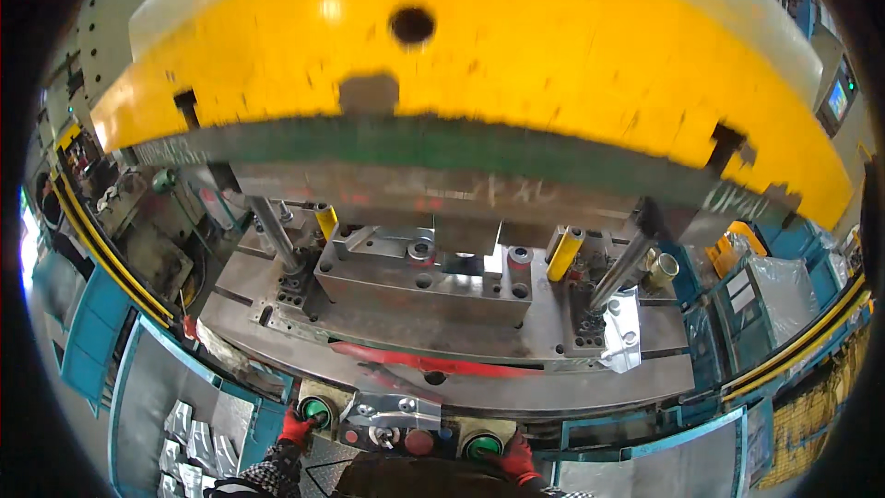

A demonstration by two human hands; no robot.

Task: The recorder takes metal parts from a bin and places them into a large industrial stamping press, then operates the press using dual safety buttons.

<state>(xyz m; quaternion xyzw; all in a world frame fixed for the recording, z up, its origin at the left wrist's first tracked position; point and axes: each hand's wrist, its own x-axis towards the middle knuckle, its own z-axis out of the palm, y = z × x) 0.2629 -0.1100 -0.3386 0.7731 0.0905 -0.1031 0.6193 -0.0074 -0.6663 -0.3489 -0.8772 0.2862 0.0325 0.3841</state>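
My left hand (296, 429), in a red glove, reaches to the green push button (316, 411) at the left of a control box. My right hand (518, 461), gloved alike, touches a second green push button (482, 446) on the right. Both hands look open, though some fingers are hidden. Between them a shiny stamped metal part (400, 409) lies on the box, above a red button (419, 443). Beyond stands a press, its yellow ram (516, 46) raised over the lower die (424, 302). Bright metal shows in the die, partly covered by the upper tool.
Guide posts (272, 226) (622, 277) and yellow cylinders (564, 254) flank the die. Another stamped part (623, 332) rests at the bed's right. Several stamped parts (198, 443) lie in the left blue-edged bin (138, 360). Yellow rails (111, 254) run along both sides.
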